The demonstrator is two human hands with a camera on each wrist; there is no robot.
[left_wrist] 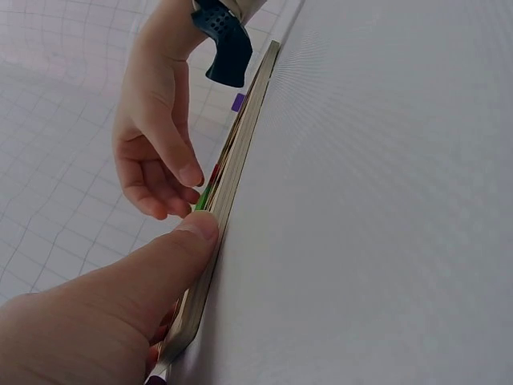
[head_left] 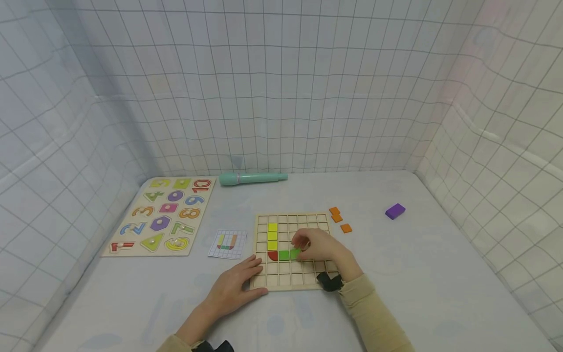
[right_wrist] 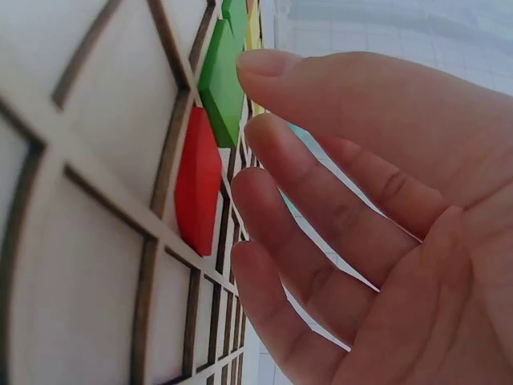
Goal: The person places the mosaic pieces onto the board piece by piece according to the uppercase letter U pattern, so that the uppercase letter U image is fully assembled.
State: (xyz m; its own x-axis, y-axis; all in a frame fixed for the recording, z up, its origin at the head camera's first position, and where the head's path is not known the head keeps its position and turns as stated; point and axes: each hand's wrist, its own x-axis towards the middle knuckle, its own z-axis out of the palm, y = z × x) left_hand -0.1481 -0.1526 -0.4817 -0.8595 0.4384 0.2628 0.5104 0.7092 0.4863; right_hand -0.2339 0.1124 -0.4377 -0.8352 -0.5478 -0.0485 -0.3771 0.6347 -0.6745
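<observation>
A wooden grid board (head_left: 283, 281) lies in front of me. My left hand (head_left: 233, 288) rests at its near left corner, fingers extended over the left edge, thumb against the front edge. Above the middle hovers my right hand (head_left: 318, 246), fingers loosely bent. Its thumb tip is right at a green square tile (right_wrist: 224, 84), with a red piece (right_wrist: 199, 184) beside it, mostly hidden by the hand in the head view. On the board, yellow squares (head_left: 272, 236) form a column above a red rounded piece (head_left: 273, 255); another green square (head_left: 284, 255) sits beside that.
A printed pattern card (head_left: 227, 244) lies left of the board. Farther left is a number-and-shape puzzle board (head_left: 154, 215). A teal microphone-shaped object (head_left: 252, 179) lies at the back. Orange squares (head_left: 346, 228) and a purple block (head_left: 395, 211) lie on the right.
</observation>
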